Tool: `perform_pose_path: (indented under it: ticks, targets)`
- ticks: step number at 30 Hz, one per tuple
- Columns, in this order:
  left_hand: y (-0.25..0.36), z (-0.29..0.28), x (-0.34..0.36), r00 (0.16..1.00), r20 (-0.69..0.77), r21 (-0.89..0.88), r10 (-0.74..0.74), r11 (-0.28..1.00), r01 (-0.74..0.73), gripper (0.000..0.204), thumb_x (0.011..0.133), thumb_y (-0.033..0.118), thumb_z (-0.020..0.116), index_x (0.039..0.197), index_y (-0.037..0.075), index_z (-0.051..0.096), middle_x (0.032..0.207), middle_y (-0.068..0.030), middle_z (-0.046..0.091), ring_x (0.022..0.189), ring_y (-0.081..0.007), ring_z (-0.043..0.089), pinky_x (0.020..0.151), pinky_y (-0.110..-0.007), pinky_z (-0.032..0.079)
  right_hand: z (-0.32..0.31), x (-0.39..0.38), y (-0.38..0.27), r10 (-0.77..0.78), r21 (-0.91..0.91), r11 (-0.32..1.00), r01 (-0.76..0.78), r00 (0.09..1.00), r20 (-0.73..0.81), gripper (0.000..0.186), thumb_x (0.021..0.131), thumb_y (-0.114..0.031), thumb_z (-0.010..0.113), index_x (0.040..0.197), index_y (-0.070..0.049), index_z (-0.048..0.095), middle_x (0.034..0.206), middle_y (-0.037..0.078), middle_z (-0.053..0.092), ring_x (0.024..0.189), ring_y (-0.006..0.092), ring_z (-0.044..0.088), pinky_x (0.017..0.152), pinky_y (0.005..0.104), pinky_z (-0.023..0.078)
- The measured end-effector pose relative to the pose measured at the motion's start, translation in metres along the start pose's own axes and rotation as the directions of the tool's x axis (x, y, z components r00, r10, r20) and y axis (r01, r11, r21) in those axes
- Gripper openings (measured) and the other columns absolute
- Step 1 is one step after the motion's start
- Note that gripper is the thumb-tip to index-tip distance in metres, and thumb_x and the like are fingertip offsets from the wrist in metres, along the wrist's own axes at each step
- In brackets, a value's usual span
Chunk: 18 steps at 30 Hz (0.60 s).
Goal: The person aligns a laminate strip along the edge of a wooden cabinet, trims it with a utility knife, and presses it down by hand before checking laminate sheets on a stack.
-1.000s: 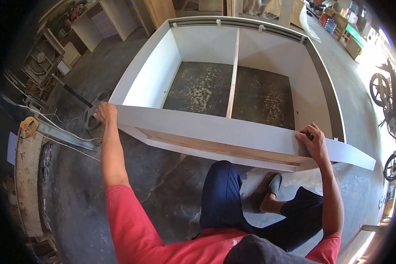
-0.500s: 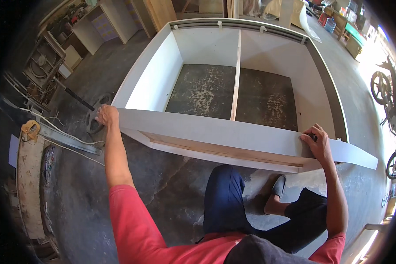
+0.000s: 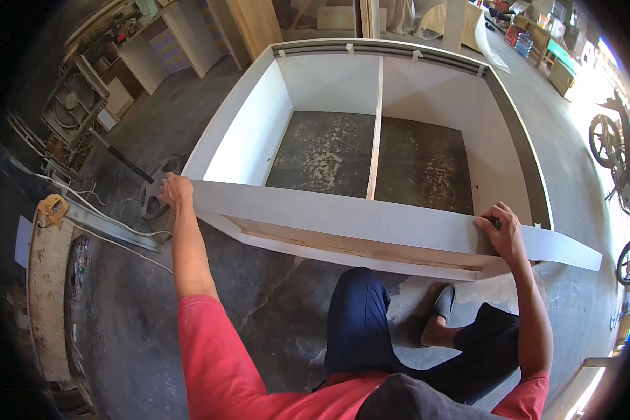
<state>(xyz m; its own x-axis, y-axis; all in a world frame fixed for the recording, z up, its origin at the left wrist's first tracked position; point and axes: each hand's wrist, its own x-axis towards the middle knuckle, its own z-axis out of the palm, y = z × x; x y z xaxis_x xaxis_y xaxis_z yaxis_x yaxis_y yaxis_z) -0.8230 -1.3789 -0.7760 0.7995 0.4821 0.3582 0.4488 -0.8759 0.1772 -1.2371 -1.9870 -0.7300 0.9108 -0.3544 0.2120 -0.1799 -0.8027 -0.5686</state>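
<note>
My left hand [image 3: 177,189] grips the left end of a long white strip [image 3: 343,206] laid along the near side of a white cabinet carcass [image 3: 236,98]. My right hand [image 3: 500,227] rests on the strip toward its right part, fingers curled round a small dark item that I cannot make out. The strip's right end sticks out past the carcass corner. A pale wooden divider [image 3: 376,140] splits the carcass into two bays with dark, scuffed surfaces at the bottom. Below the strip, a bare wooden inner surface shows along the near side.
A metal stand with a round base [image 3: 154,189], cables and a yellow-handled saw [image 3: 52,206] lie at left beside a long scuffed plank [image 3: 49,294]. Panels [image 3: 199,38] stand behind at left. A bicycle-like wheeled vehicle [image 3: 602,140] is at right. My bent legs [image 3: 357,322] are below the carcass.
The carcass and both my hands sit slightly lower in the picture than a second ago, with the whole view shifted. Both hands keep the same places on the strip.
</note>
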Motion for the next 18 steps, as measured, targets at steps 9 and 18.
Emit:
perform_pose_path:
  ticks: [9,18]
  targets:
    - [-0.001,-0.001,0.0,1.0,-0.016,-0.002,0.027,1.0,-0.027,0.033,0.092,0.018,0.046,0.117,0.005,0.062,0.123,-0.017,0.061,0.117,-0.034,0.057,0.098,-0.048,0.046,0.001,0.0,0.001,-0.01,-0.027,1.0,0.01,1.0,-0.027,0.017,0.082,-0.017,0.072,0.086,-0.001,0.067,0.085,0.011,0.06,0.084,0.0269,0.06,0.078,0.0372,0.048]
    - [0.003,-0.008,-0.003,1.0,0.0,-0.056,0.008,0.998,-0.008,0.032,0.091,0.016,0.046,0.115,0.001,0.063,0.121,-0.0196,0.062,0.113,-0.0361,0.06,0.097,-0.046,0.048,0.002,-0.006,-0.012,-0.06,0.078,0.995,0.061,0.998,-0.006,0.005,0.084,-0.004,0.067,0.088,-0.002,0.066,0.091,0.01,0.064,0.093,0.0285,0.063,0.085,0.039,0.049]
